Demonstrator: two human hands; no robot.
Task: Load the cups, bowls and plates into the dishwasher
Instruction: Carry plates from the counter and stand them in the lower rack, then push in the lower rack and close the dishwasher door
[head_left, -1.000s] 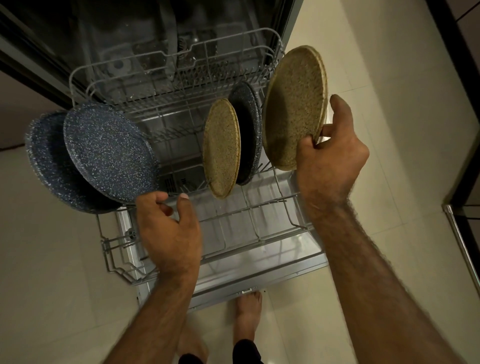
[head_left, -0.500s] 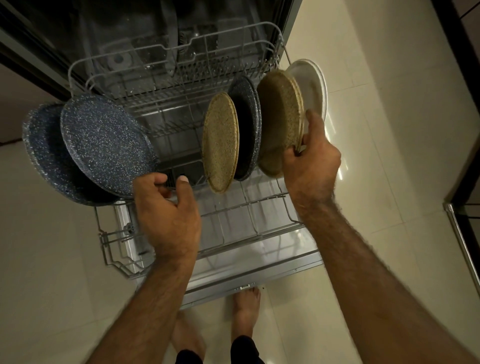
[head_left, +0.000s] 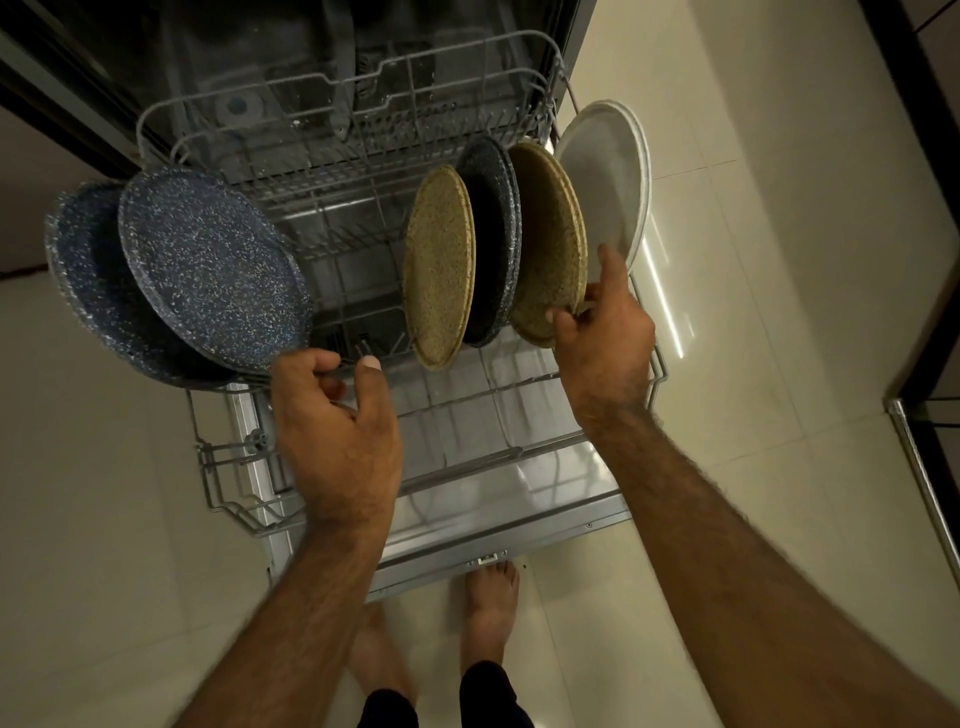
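My left hand (head_left: 337, 436) holds two blue speckled plates (head_left: 208, 275) by their lower edge, out to the left of the pulled-out lower rack (head_left: 249, 467). In the rack a tan plate (head_left: 439, 270) and a dark speckled plate (head_left: 491, 244) stand on edge. My right hand (head_left: 605, 343) pinches the lower rim of a second tan plate (head_left: 545, 244), which stands in the rack to the right of the dark one. A white plate (head_left: 608, 176) stands behind it at the rack's right end.
The dishwasher door (head_left: 493, 540) lies open and flat below the rack. The dark tub (head_left: 311, 62) is at the top. Cream floor tiles (head_left: 727, 260) spread on both sides. My bare feet (head_left: 488, 603) stand at the door's front edge. A dark cabinet edge (head_left: 924, 467) runs on the right.
My right hand lowered the second tan plate from above the rack into a slot to the right of the dark plate, which uncovered the white plate. My left hand held its plates still.
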